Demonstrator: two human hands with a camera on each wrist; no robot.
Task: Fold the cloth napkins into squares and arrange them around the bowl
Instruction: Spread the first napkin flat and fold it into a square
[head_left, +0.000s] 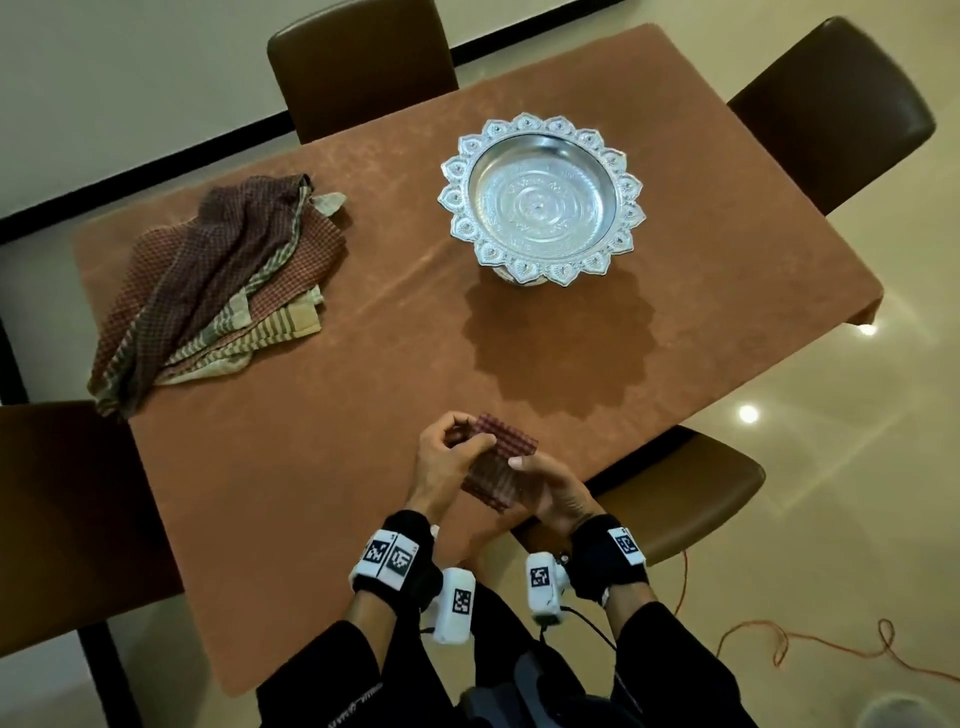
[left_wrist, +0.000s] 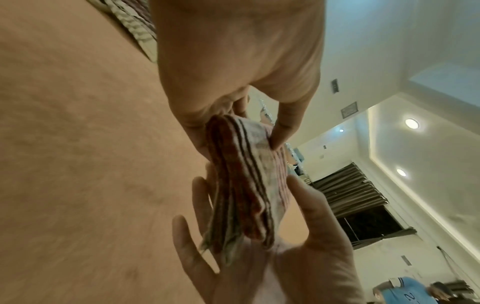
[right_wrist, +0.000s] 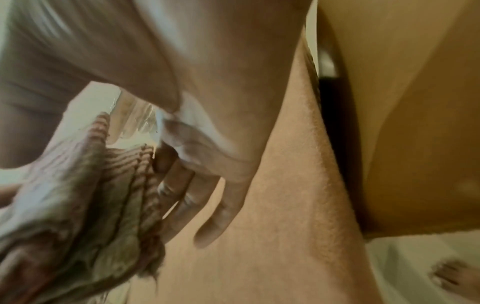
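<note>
Both hands are up at the near edge of the table, and between them sits a folded napkin, a dark red checked square held just above the brown tablecloth. The left hand has its fingers curled over the napkin's far left corner, thumb and fingertips pinching the cloth; in the left wrist view that left hand comes down from the top and nips the stacked layers of the napkin at their upper end. The right hand cradles the near right side, thumb laid on top and fingers underneath, so it too is gripping the cloth; the same hand shows in the left wrist view with fingers spread along either side of the folded edges. The right wrist view is blurred, but the layered, fringed edge of the napkin is there against the right hand's fingers. Out across the table, the ornate silver bowl with its petal-shaped rim stands on the far right part of the cloth, well apart from the hands. Over on the far left lies a loose pile of unfolded napkins, checked and striped, heaped on one another. Brown chairs ring the table, and an orange cable trails on the floor at the near right.
</note>
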